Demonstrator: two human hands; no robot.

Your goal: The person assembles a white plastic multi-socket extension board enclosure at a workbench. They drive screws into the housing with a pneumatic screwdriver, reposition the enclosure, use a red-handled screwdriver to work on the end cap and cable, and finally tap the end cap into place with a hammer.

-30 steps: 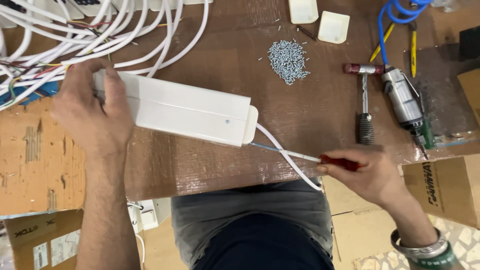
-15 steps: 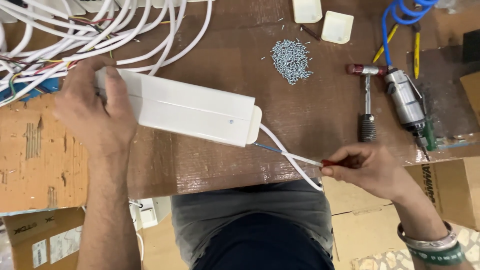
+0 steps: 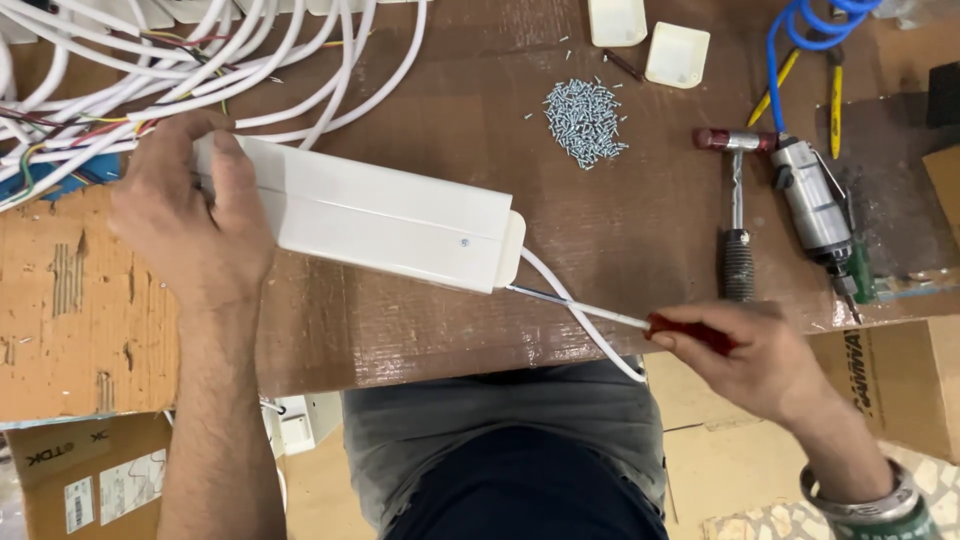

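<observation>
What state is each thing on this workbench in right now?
White plastic box: closed, lying flat, pinned at one end by the left hand.
Screwdriver: gripped by the right hand, tip at the box's end.
White cable: leaves the box's end, hangs over the table edge.
Screws: loose pile.
Hammer: lying idle.
Air tool: lying idle, blue hose attached.
</observation>
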